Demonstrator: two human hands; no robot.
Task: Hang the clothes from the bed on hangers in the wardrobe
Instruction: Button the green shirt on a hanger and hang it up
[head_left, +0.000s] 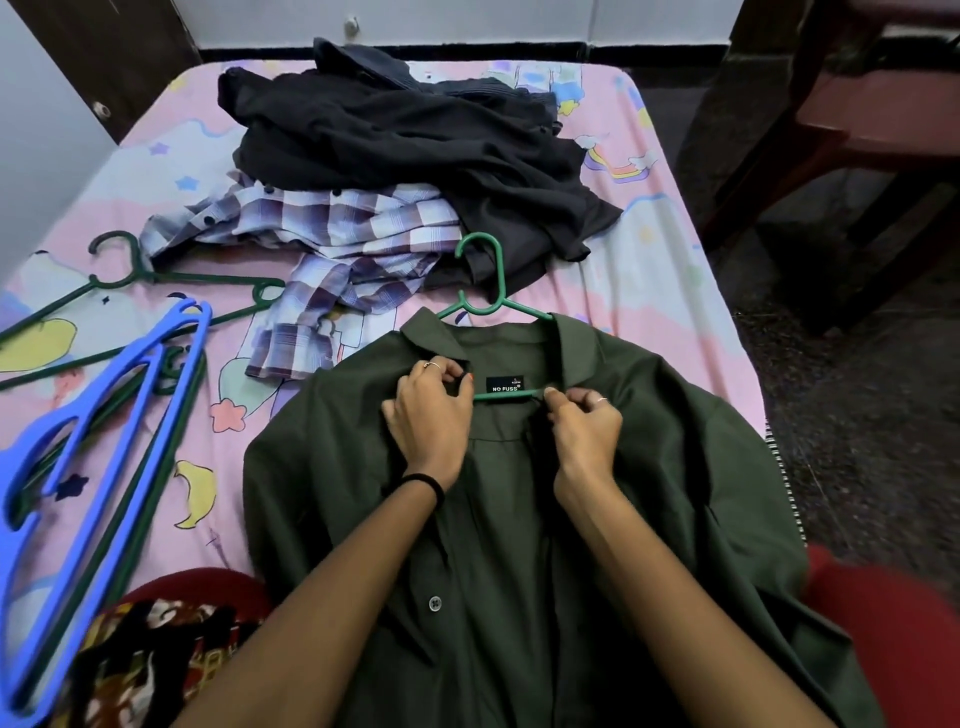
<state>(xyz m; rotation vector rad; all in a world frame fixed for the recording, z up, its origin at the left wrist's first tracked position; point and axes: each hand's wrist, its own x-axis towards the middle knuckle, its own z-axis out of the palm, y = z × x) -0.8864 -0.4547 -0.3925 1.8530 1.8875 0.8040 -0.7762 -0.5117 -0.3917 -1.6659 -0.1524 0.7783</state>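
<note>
Olive shirt (519, 493) lies flat on the bed (649, 260), green hanger (493, 291) already inside it. My left hand (426, 410) and right hand (584, 421) pinch the collar edges, fingers curled, closing the top. Checked shirt (332, 234), dark clothes (395, 135), spare hangers (104, 389) wait. Right bed edge near; room ahead crowded.

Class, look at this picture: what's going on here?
A person is fitting a green shirt onto a green hanger on the bed. Both hands pinch the plackets at the collar, left hand, right hand. A checked shirt, dark clothes and spare hangers wait.
</note>
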